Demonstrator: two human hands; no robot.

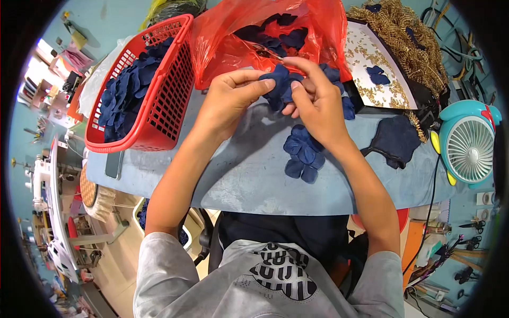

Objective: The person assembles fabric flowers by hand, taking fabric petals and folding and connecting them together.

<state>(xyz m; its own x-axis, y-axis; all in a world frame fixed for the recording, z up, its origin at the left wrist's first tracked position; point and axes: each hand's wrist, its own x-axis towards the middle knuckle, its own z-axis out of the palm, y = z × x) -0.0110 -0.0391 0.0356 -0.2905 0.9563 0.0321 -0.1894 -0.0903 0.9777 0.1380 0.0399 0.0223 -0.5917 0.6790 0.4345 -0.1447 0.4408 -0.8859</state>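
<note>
Above the middle of the table, a navy fabric flower (278, 85) is pinched between my two hands. My left hand (231, 100) grips its left edge with thumb and fingers. On the other side, the thumb and fingers of my right hand (322, 108) close on its right edge. A thin, pointed item (269, 52) shows by my right index fingertip; its kind is too small to tell. More navy fabric flowers (305, 152) lie on the table below my right hand, and others are partly hidden behind it.
A red plastic basket (168, 100) full of navy petals stands left, a phone (114, 164) beside it. Behind my hands lies an open red plastic bag (220, 50). To the right are a tray (366, 58) of gold pieces, gold trim (408, 32), dark fabric (395, 140) and a teal fan (471, 143).
</note>
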